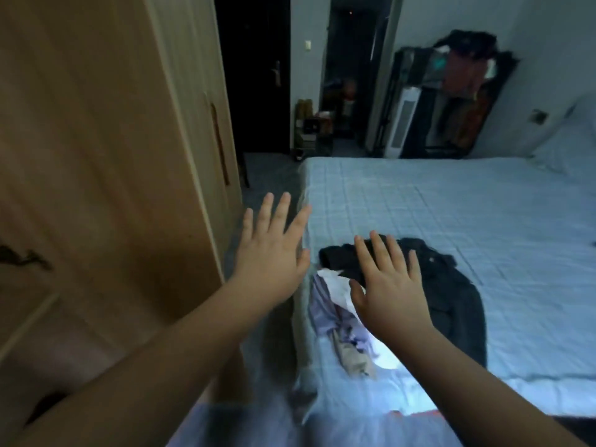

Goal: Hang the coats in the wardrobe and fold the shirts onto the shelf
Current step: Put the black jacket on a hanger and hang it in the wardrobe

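Wardrobe (96, 140) at left, doors look closed. Left hand (271, 250) flat, empty, hovering off bed (451, 204) edge. Crumpled lilac shirt (325, 308) near that edge, right hand (387, 285) spread, empty. Dark coat (451, 291) beside it: probably heavier, floppy, so I'd grab collar or shoulders.

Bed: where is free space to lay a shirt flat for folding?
The bed is bare beyond the dark coat, toward the pillow and the far edge. The near left corner is crowded: coat and lilac clothes lie under the hands.
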